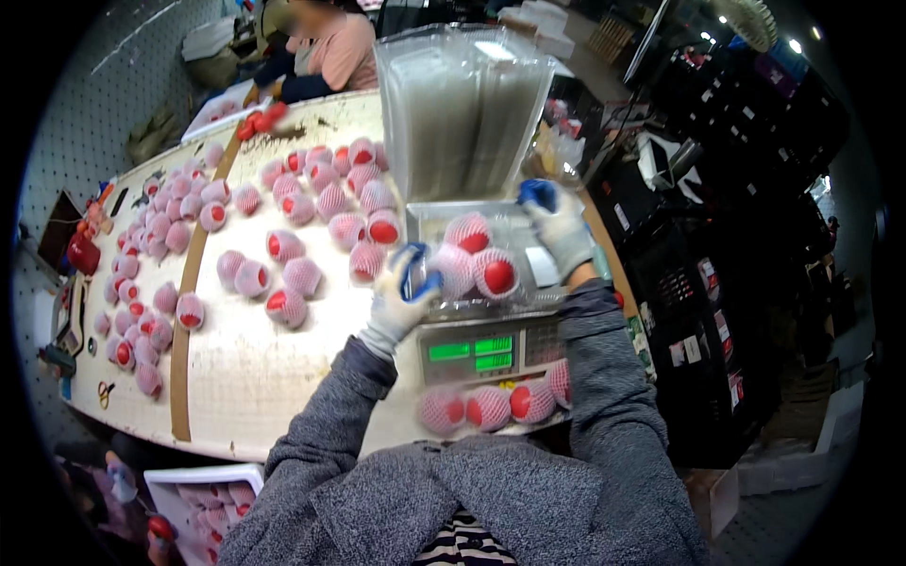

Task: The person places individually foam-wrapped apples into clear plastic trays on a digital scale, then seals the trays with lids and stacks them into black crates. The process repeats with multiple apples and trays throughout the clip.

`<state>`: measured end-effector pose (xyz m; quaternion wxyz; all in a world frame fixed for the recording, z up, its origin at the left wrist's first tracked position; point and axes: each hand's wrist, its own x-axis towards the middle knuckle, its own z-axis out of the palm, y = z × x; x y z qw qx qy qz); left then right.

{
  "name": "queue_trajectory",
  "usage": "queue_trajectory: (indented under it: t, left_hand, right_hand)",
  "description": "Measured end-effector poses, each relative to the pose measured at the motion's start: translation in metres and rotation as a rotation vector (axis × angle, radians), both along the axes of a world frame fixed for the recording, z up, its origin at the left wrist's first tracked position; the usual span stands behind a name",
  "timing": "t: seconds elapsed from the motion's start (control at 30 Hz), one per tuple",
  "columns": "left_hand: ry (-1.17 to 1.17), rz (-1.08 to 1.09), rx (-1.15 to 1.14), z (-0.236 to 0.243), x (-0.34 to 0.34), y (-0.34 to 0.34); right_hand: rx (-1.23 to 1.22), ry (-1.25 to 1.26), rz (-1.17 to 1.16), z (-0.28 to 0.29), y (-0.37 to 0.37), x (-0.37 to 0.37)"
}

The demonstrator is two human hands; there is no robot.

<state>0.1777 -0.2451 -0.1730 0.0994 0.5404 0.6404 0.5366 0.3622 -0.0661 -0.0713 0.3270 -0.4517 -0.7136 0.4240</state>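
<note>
A clear plastic tray (481, 300) lies on a digital scale (541, 345) with a green-lit display. Inside it are three round red fruits (496, 274) in white foam nets. My left hand (396, 300), in a white glove with blue fingertips, is at the tray's left side, thumb and fingers apart beside the nearest fruit. At the far right corner, my right hand (559, 229), gloved alike, has its fingers curled at the tray's rim. Its grip is partly hidden. A row of netted fruits (488, 408) sits in front of the scale.
A tall stack of clear plastic trays (462, 123) stands behind the scale. Many netted fruits (347, 229) spread over the table (236, 377), crossed by a brown strip (196, 274). Scissors (105, 393) lie at left; a white box (170, 476) holds fruits below. Another person (335, 52) sits across.
</note>
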Motion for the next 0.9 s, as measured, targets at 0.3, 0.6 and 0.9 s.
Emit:
queue_trajectory:
  t: [0.3,0.6,0.9]
  left_hand:
    - [-0.276,0.062,-0.125,-0.026,-0.005,-0.004]
    - [0.435,-0.164,-0.501,0.024,0.017,0.046]
    - [0.059,-0.047,-0.162,-0.008,0.022,0.051]
  right_hand:
    - [-0.152,0.181,0.055,-0.089,-0.032,0.087]
    - [0.408,-0.848,0.192,-0.049,-0.065,-0.007]
    - [0.588,-1.051,-0.050,-0.097,-0.048,-0.014]
